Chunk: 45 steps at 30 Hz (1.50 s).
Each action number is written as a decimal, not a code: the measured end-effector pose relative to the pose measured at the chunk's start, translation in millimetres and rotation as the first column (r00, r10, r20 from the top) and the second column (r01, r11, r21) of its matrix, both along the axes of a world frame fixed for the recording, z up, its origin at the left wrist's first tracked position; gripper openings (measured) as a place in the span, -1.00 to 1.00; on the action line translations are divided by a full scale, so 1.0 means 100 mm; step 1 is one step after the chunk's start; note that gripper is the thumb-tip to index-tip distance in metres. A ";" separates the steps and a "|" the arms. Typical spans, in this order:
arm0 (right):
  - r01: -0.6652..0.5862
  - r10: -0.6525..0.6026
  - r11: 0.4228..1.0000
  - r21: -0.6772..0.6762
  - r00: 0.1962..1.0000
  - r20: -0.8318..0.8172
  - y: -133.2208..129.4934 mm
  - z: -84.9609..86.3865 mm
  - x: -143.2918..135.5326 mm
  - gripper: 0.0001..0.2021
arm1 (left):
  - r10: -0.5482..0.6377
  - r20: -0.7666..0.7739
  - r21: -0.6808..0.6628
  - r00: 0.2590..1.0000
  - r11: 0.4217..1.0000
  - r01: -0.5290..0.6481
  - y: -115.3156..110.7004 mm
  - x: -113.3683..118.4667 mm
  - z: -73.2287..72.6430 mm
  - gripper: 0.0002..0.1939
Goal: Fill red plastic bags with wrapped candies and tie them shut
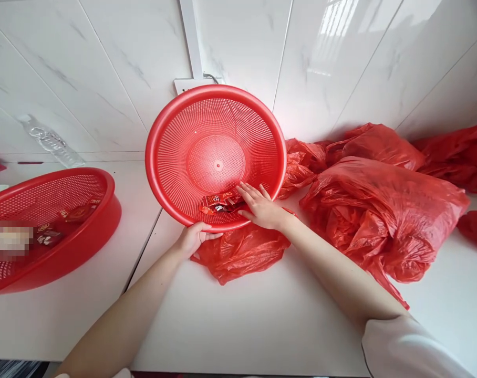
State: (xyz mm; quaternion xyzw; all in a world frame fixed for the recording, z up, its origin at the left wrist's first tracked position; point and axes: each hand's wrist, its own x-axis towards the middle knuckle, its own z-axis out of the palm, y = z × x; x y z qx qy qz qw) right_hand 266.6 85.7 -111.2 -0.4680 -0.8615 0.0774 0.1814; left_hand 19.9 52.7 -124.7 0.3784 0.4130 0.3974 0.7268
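Observation:
A round red perforated plastic basket [218,92] is tipped up on its side, its mouth facing me. My left hand [193,240] grips the lower rim, fingers wrapped over the edge. My right hand [260,206] reaches inside at the lower right, fingers stretched out over several small red and dark wrapped packets [221,202]. These packets lie gathered along the lower inner wall. Below the rim, a crumpled red plastic bag [244,254] rests on the white table; the basket hides part of it.
A second red basket [100,231] with some packets in it stands at the left. A clear plastic bottle [53,142] lies by the tiled wall. Full-looking red plastic bags [384,210] are heaped at the right. Behind the tipped basket is a wall socket [181,85].

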 end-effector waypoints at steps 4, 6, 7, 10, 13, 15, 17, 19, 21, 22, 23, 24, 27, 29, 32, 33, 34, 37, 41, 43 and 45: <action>0.021 -0.020 0.999 -0.023 0.999 0.046 0.02 -0.09 0.00 -0.47 | 0.016 -0.027 0.006 0.999 1.000 -0.016 -0.04 0.03 0.01 -0.69; 0.009 -0.009 1.000 0.001 0.998 0.059 0.03 -0.06 0.01 -0.55 | 0.022 -0.026 0.005 0.999 1.000 -0.021 -0.05 0.05 0.01 -0.67; 0.004 -0.005 1.000 0.013 0.998 0.057 0.04 -0.05 0.02 -0.60 | 0.018 -0.023 -0.003 1.000 1.000 -0.018 -0.05 0.05 0.02 -0.68; 0.012 -0.012 1.000 0.004 1.000 -0.020 0.06 0.01 0.05 -0.69 | 0.017 -0.017 -0.012 1.000 1.000 -0.017 -0.04 0.04 0.01 -0.71; 0.037 -0.062 0.993 -0.108 0.970 -0.236 0.07 0.06 0.07 -0.70 | 0.025 -0.022 0.000 0.999 1.000 -0.025 -0.03 0.03 0.00 -0.72; -0.031 -0.065 0.972 -0.234 0.918 -0.392 0.08 0.11 0.09 -0.67 | 0.024 -0.020 0.007 1.000 1.000 -0.023 -0.03 0.03 0.00 -0.71; -0.156 -0.035 0.929 -0.336 0.867 -0.497 0.07 0.19 0.13 -0.65 | 0.021 -0.009 0.012 1.000 1.000 -0.021 -0.03 0.02 0.01 -0.70; -0.290 0.041 0.874 -0.389 0.843 -0.536 0.04 0.28 0.18 -0.66 | 0.025 0.004 0.014 1.000 1.000 -0.025 -0.03 0.02 0.02 -0.70; -0.398 0.140 0.810 -0.430 0.844 -0.517 -0.01 0.39 0.24 -0.69 | 0.020 0.020 0.005 1.000 1.000 -0.020 -0.02 0.02 0.02 -0.69; -0.432 0.183 0.781 -0.452 0.849 -0.495 -0.03 0.44 0.26 -0.72 | 0.012 0.030 -0.002 0.999 1.000 -0.012 -0.01 0.02 0.01 -0.68; -0.448 0.215 0.759 -0.472 0.857 -0.468 -0.06 0.49 0.29 -0.74 | 0.003 0.042 -0.007 0.999 1.000 -0.003 0.00 0.01 0.00 -0.68; -0.451 0.242 0.747 -0.489 0.869 -0.431 -0.09 0.54 0.31 -0.77 | -0.005 0.055 -0.012 0.998 1.000 0.006 0.01 0.00 -0.01 -0.68; -0.410 0.321 0.721 -0.558 0.912 -0.255 -0.17 0.66 0.39 -0.81 | -0.002 0.091 -0.008 0.996 1.000 0.003 0.03 -0.01 -0.04 -0.68; -0.336 0.333 0.721 -0.606 0.935 -0.123 -0.19 0.70 0.41 -0.79 | 0.003 0.103 0.000 0.995 1.000 -0.003 0.03 -0.01 -0.04 -0.68; -0.257 0.231 0.852 -0.457 0.966 -0.112 -0.17 0.64 0.34 -0.72 | -0.006 0.093 0.007 0.996 1.000 0.005 0.02 -0.01 -0.02 -0.66; -0.238 0.194 0.907 -0.347 0.968 -0.158 -0.15 0.59 0.29 -0.73 | -0.011 0.083 0.008 0.996 1.000 0.010 0.02 0.00 -0.01 -0.66; -0.218 0.170 0.946 -0.242 0.964 -0.203 -0.13 0.52 0.23 -0.75 | -0.017 0.073 0.007 0.997 1.000 0.017 0.01 0.00 -0.01 -0.67; -0.156 0.132 0.980 -0.120 0.974 -0.186 -0.06 0.26 0.06 -0.75 | -0.029 0.042 0.002 0.999 1.000 0.028 -0.01 0.01 0.00 -0.72; -0.136 0.135 0.982 -0.133 0.991 -0.016 -0.03 0.04 -0.02 -0.59 | -0.011 0.007 -0.011 1.000 1.000 0.011 -0.05 0.04 0.01 -0.72; -0.182 0.180 0.976 -0.120 0.983 -0.025 -0.03 0.05 0.00 -0.55 | -0.008 0.006 -0.010 1.000 1.000 0.008 -0.06 0.04 0.01 -0.72; -0.262 0.254 0.957 -0.125 0.964 -0.078 -0.03 0.10 0.04 -0.63 | -0.006 0.010 -0.009 1.000 1.000 0.006 -0.05 0.04 0.02 -0.72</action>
